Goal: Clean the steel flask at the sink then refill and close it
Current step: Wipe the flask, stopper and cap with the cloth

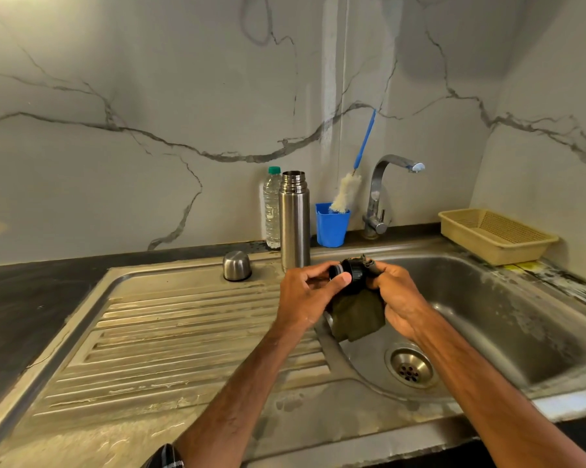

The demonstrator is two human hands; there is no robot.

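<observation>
The steel flask (294, 220) stands upright and uncapped at the back of the sink's draining board. Its steel cup lid (237, 265) sits upside down on the board to the left. Over the left edge of the basin, my left hand (306, 295) pinches the black inner stopper (349, 272) by its end. My right hand (398, 298) holds a dark green cloth (357, 315) wrapped against the stopper's other side; the cloth hangs down below both hands.
A plastic water bottle (272, 207) with a green cap stands behind the flask. A blue cup (332, 224) holds a bottle brush (347, 190). The tap (379, 194) points right, off. A beige basket (497, 236) sits at the right. The drain (411, 366) lies below my hands.
</observation>
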